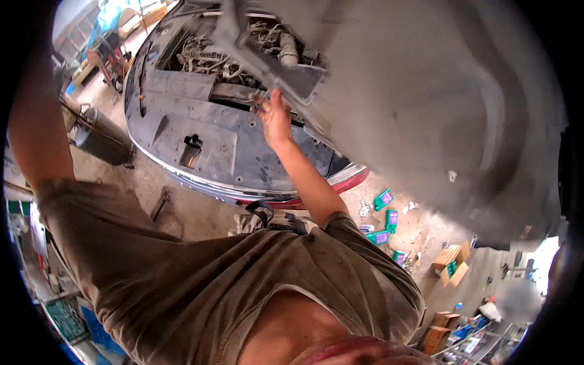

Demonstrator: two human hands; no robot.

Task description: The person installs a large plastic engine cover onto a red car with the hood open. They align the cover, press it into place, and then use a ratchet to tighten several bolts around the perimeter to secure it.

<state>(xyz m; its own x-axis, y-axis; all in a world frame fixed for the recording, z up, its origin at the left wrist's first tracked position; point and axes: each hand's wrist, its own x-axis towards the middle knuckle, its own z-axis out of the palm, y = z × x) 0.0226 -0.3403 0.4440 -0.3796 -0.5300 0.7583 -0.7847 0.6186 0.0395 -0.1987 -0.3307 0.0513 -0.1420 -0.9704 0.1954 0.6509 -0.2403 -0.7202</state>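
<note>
The person's brown shirt (182,267) lay nearest. Beyond, the right hand (277,121), fingers loosely parted, was beside the edge of a large grey panel (413,109) on the right, near the far engine (210,58); any hold couldn't be told. The left hand was out of view.

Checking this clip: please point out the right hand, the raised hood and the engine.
Right hand (277,121): head view, on the middle of the hand.
Hood (420,91): head view, on its underside.
Engine (207,59): head view, on its exposed top.
</note>
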